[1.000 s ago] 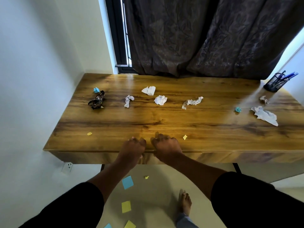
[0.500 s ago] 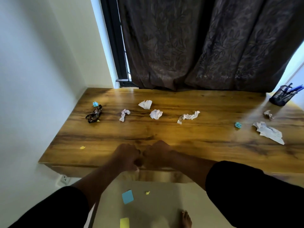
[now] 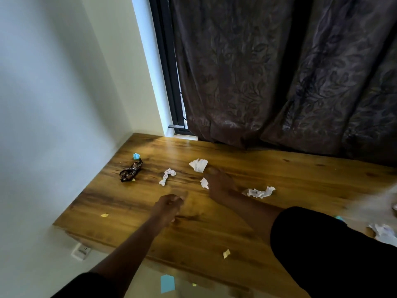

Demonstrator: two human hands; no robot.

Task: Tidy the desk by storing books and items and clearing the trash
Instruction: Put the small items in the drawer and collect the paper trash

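Reaching out over the wooden desk (image 3: 279, 186), the right hand (image 3: 217, 186) is lying on a small white paper scrap (image 3: 204, 183), which is peeking out from under its left side, though motion blur makes it impossible to tell whether the fingers are curling round the scrap or merely covering it. Its fingertips are sitting just below a larger crumpled white paper (image 3: 198, 165). The left hand (image 3: 168, 206) is hovering nearer the front edge with its fingers loosely curled (whether it is holding anything cannot be told, since the fingertips are smeared). Between the hands and the left wall a twisted white paper strip (image 3: 167, 176) is lying, and further left a dark crumpled wrapper (image 3: 130, 173) is resting with a blue paper ball (image 3: 136, 156) just behind it. A long crumpled white paper (image 3: 258, 192) is lying just right of the right forearm. Two yellow paper bits are sitting near the front edge, one at the left (image 3: 104, 215) and one near the middle (image 3: 226, 253). More white paper (image 3: 384, 232) is showing at the far right, beyond the black sleeve (image 3: 322, 250). Behind the desk a dark patterned curtain (image 3: 279, 72) is hanging, and a blue sticky note (image 3: 167, 283) is lying on the floor below.
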